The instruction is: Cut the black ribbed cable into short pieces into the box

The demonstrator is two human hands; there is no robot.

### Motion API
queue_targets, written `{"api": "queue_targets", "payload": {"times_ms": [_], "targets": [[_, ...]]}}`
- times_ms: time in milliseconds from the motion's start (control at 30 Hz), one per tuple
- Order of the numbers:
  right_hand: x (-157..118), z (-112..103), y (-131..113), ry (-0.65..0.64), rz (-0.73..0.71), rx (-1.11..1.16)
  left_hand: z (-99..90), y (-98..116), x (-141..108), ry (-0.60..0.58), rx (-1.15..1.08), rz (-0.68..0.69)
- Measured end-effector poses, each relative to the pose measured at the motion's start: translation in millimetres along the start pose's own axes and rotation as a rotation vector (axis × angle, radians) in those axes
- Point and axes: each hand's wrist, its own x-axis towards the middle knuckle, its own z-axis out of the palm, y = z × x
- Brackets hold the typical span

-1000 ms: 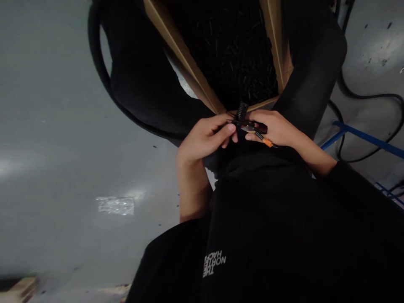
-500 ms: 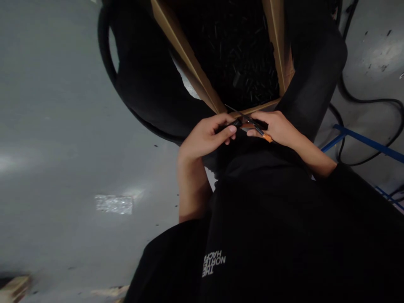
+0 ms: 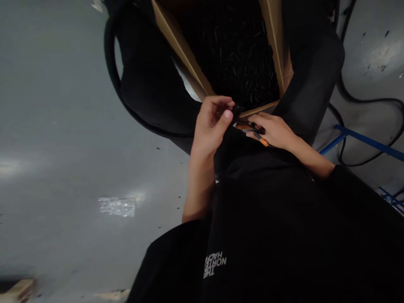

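Observation:
My left hand pinches a small black piece between thumb and fingers at the near edge of a cardboard box. The piece is dark, and its shape is hard to make out. My right hand is closed round a cutting tool with black and orange handles. Its dark blades point left, close to the black piece; whether they touch it I cannot tell. Many small black pieces lie in the box beyond my hands.
The box stands between my dark-clothed legs. On the grey floor at left lies a shiny clear plastic piece. At right are a blue metal frame and a black cable. Wood shows at the lower left.
My left hand has turned upward and moved toward the box, its fingers higher. The tool in my right hand has shifted slightly left, and its blades look closer together. A block-like dark piece in the box no longer shows.

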Motion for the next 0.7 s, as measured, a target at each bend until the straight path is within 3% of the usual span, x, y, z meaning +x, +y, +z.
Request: {"api": "queue_targets", "payload": {"times_ms": [133, 233, 433, 700], "targets": [[-0.8, 4.7, 6.2, 0.072, -0.042, 0.138, -11.9, 6.4, -4.5, -0.057, 0.179, 0.005], [0.3, 5.8, 6.2, 0.066, -0.061, 0.176, -10.6, 15.3, -9.2, -0.063, 0.274, -0.013], [6.5, 4.3, -8.8, 0.088, -0.136, 0.17, -11.8, 28.4, -10.4, -0.208, 0.075, -0.067], [2.2, 3.1, -6.8, 0.082, -0.268, 0.174, -28.3, 33.8, -10.6, -0.262, -0.048, -0.083]]}}
